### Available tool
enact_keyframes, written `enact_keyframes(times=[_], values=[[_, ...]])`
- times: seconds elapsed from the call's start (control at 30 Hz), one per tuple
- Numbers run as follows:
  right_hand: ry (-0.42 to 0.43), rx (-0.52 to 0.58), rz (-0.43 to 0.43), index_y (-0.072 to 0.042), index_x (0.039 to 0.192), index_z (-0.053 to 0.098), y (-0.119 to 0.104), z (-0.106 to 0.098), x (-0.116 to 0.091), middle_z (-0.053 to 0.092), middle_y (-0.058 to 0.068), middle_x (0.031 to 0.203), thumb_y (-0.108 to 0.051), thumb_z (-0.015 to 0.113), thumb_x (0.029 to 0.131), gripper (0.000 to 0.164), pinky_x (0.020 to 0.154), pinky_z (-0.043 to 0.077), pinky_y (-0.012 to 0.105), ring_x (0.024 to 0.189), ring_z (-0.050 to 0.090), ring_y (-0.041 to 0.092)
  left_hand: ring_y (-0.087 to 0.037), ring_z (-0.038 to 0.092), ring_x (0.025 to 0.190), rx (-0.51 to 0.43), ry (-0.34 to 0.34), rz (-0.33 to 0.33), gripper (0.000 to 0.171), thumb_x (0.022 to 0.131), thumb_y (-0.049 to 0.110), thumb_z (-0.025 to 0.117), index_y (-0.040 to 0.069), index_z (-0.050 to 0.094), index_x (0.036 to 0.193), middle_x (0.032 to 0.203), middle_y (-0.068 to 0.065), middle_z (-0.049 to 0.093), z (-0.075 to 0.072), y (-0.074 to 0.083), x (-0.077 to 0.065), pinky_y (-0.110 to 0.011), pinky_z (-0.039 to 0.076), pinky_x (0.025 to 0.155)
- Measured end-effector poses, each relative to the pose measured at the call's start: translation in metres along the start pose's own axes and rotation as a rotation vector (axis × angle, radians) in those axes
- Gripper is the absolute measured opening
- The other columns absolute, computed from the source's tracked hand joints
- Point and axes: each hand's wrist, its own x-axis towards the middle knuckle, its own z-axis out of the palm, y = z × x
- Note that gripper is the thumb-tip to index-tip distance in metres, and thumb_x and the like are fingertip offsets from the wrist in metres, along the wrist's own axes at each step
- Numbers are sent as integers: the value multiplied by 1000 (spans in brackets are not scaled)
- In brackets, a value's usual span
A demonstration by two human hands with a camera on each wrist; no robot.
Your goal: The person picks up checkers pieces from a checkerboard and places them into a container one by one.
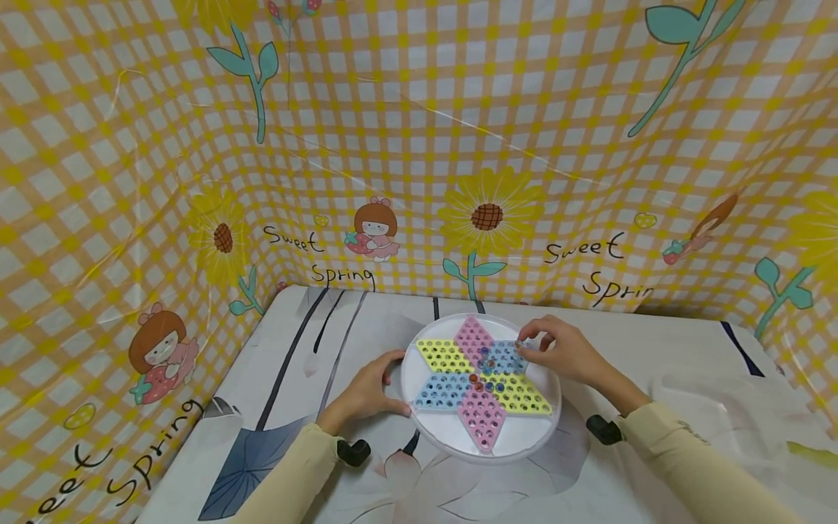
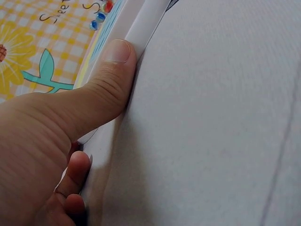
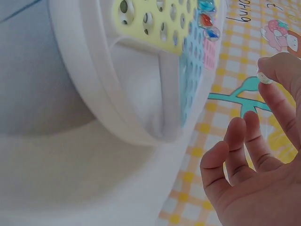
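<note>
A round white Chinese checkers board (image 1: 447, 434) lies on the table, its star of pink, yellow and blue fields full of holes. Several glass marbles (image 1: 489, 387) sit around the middle of the star. At the board's left edge, my left hand (image 1: 366, 391) grips the rim, its thumb (image 2: 115, 70) lying along the white side in the left wrist view. My right hand (image 1: 564, 353) is over the upper right blue field. Between its thumb and index finger it pinches a small clear marble (image 3: 265, 78), raised off the board in the right wrist view.
A white cloth with printed flowers and dark lines covers the table (image 1: 294, 364). Behind and to the left rises a yellow checked curtain (image 1: 419, 145). A transparent plastic piece (image 1: 720, 415) lies at the right. A small greyish object (image 1: 222, 409) is near the left edge.
</note>
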Motion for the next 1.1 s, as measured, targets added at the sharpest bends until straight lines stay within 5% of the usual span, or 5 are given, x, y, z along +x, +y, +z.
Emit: enact_keyframes(times=[0.37,0.87,1.1], values=[[70,-58,-12,-18,102,73,6,-29,-27,64,10,110,-22,81,90,16,63,49,31,86,58,22,-17,44,85,6,22,20,103,65,25,99,9,45,152,93,-3,50,-1,-2,0,-27,35,69],[188,-91,6,-19,102,74,45,-72,-78,65,3,107,-18,83,88,17,60,44,26,77,56,8,-16,45,86,3,8,19,103,67,29,98,11,44,153,95,-2,52,-1,-2,1,-27,37,71],[207,-89,81,-18,106,74,70,-91,-107,63,-14,102,-21,81,90,17,59,45,25,77,57,5,-16,44,85,-2,1,39,103,67,29,98,10,44,153,96,-2,51,1,-2,2,-27,37,71]])
